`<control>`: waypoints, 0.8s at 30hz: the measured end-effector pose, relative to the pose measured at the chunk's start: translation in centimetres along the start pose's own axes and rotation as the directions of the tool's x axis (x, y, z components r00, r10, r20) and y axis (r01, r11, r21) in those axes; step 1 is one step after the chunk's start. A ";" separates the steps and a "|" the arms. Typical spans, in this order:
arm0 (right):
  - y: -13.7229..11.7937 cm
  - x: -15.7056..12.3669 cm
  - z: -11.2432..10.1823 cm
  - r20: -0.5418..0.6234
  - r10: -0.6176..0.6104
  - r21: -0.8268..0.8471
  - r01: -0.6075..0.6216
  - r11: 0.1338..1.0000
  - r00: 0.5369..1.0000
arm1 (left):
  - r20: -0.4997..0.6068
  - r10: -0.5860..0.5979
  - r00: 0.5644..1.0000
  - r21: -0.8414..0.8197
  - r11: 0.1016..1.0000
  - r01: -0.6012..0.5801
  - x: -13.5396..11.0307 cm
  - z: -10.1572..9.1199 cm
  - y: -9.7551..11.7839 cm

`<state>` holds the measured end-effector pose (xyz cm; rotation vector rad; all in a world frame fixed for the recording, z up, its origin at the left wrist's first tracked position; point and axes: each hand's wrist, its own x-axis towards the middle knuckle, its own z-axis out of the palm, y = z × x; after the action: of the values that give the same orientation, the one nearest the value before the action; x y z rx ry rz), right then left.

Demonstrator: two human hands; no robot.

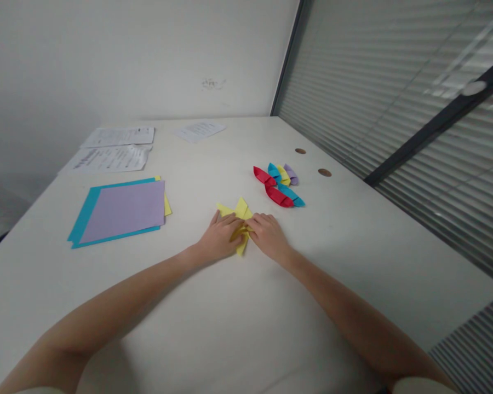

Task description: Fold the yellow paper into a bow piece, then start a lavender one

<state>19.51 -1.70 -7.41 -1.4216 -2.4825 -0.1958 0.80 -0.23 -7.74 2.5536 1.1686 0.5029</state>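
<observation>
A partly folded yellow paper [240,210] lies on the white table [238,306] in front of me. My left hand [221,237] rests on its left side, fingers curled and pinching a fold. My right hand [267,234] presses on its right side, fingers bent onto the same fold. Yellow corners stick out above and below the two hands. Both forearms reach in from the bottom of the head view.
Several folded paper pieces [278,184] in red, blue, yellow and purple lie just beyond my hands to the right. A stack of purple, blue and yellow sheets [123,212] lies at left. Printed papers [113,149] sit farther back. Window blinds [394,98] run along the right.
</observation>
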 end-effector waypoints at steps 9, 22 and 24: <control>1.6 -0.3 0.3 -0.127 -0.049 0.000 0.049 0.999 0.991 | -0.027 0.133 0.991 -0.042 0.990 -0.134 -0.6 0.7 -0.3; 0.8 -0.6 -0.1 -0.521 0.018 0.213 0.110 0.971 0.853 | 0.170 -0.317 0.933 -0.985 -0.029 0.170 1.2 -0.1 0.8; 0.3 -0.7 0.0 -0.510 -0.072 0.141 0.166 0.976 0.857 | 0.212 -0.336 0.918 -0.977 -0.107 0.186 1.1 -0.4 1.6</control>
<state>20.13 -2.13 -7.61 -0.9842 -2.0899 -0.3135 2.33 -0.38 -6.55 0.8719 0.7140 0.9311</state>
